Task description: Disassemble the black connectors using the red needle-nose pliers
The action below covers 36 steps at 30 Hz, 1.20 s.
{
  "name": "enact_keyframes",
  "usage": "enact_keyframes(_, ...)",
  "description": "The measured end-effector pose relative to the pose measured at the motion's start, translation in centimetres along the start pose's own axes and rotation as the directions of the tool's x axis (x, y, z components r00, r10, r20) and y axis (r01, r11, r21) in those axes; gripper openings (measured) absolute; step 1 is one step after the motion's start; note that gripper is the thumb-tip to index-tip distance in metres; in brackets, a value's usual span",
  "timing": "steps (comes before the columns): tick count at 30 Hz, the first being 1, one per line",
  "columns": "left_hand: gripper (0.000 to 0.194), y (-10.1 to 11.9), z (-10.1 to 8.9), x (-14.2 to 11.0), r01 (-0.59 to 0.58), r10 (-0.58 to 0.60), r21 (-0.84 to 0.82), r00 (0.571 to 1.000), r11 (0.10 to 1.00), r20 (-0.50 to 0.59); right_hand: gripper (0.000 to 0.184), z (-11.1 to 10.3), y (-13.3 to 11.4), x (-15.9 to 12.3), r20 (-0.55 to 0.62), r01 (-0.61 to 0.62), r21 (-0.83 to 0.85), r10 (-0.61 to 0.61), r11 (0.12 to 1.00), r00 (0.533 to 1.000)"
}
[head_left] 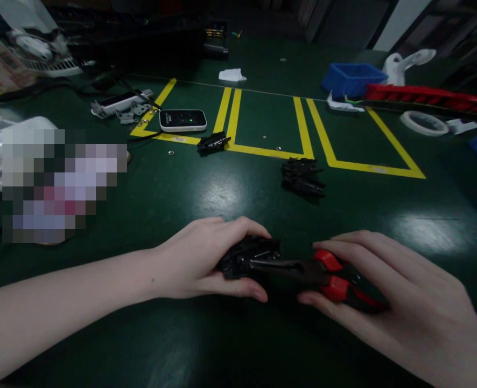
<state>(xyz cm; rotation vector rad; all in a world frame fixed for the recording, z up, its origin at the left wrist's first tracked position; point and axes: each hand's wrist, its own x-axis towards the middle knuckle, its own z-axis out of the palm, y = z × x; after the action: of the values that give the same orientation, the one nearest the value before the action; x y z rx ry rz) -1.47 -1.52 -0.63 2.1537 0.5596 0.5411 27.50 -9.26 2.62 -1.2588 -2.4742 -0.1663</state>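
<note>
My left hand [206, 258] is wrapped around a small black plastic part [248, 253] on the dark green table [141, 215], near its front edge. In my right hand [400, 291] I grip red-handled pliers [327, 277] with the fingers closed over the handles. The dark jaws of the pliers reach left into the black part. Both hands rest low on the table surface.
More black parts lie ahead: a pile [302, 177] in the middle and one [213, 143] on the yellow tape lines [303, 129]. A white device [182, 120], a blue bin [351, 78], a tape roll [423, 123] and a long red piece [428, 97] stand farther back.
</note>
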Motion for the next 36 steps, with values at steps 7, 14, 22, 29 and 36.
enact_keyframes(7, 0.061, 0.1, 0.0, 0.1, -0.001, 0.001, 0.006, 1.000, 1.000, -0.006, 0.043, 0.2, 0.2, 0.0, 0.008, 0.011, 0.018, -0.012, 1.000, 1.000)
enact_keyframes(14, 0.057, 0.3, -0.1, 0.1, 0.000, 0.000, 0.046, 1.000, 0.999, 0.015, 0.042, 0.2, -0.1, 0.3, 0.020, 0.016, -0.007, -0.016, 1.000, 1.000)
enact_keyframes(22, 0.050, 0.1, 0.2, 0.0, -0.011, 0.004, 0.152, 0.999, 0.988, 0.046, 0.052, 0.3, -0.1, 1.1, -0.001, 0.062, -0.003, -0.062, 0.998, 0.998)
enact_keyframes(29, 0.045, 0.1, 0.0, 0.3, -0.037, 0.027, 0.109, 0.995, 0.993, 0.098, 0.048, 0.3, -0.4, 1.2, -0.005, 0.128, -0.150, -0.130, 0.980, 0.991)
enact_keyframes(36, 0.046, 0.0, 0.0, 0.3, -0.060, 0.056, 0.035, 0.993, 0.998, 0.101, 0.049, -0.1, -0.2, 1.0, 0.025, 0.041, -0.009, -0.041, 0.999, 0.999)
